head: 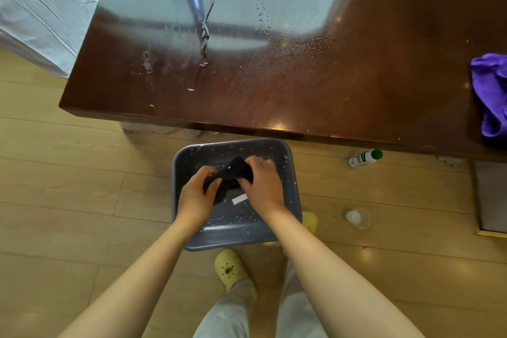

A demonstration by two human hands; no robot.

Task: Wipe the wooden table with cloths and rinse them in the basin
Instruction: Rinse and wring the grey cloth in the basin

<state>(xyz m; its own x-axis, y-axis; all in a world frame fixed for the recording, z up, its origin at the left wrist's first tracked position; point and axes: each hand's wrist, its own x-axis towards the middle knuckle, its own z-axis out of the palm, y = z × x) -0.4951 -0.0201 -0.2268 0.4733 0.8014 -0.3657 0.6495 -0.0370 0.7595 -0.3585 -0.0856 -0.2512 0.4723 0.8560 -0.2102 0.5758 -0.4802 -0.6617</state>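
Observation:
A dark cloth (235, 170) is bunched between both my hands over the blue-grey basin (292, 173) on the floor. My left hand (196, 195) grips its left end and my right hand (263, 184) grips its right end. A white tag (239, 199) hangs from the cloth. The basin holds shallow water with small specks. The dark wooden table (301, 85) stands beyond the basin, wet with streaks and droplets. A purple cloth (491, 93) lies on the table's right edge.
A white bottle with a green cap (365, 158) lies on the wooden floor under the table edge. A clear plastic cup (358, 217) lies right of the basin. My feet in yellow clogs (229, 269) stand just behind the basin. White bedding (41, 8) is at far left.

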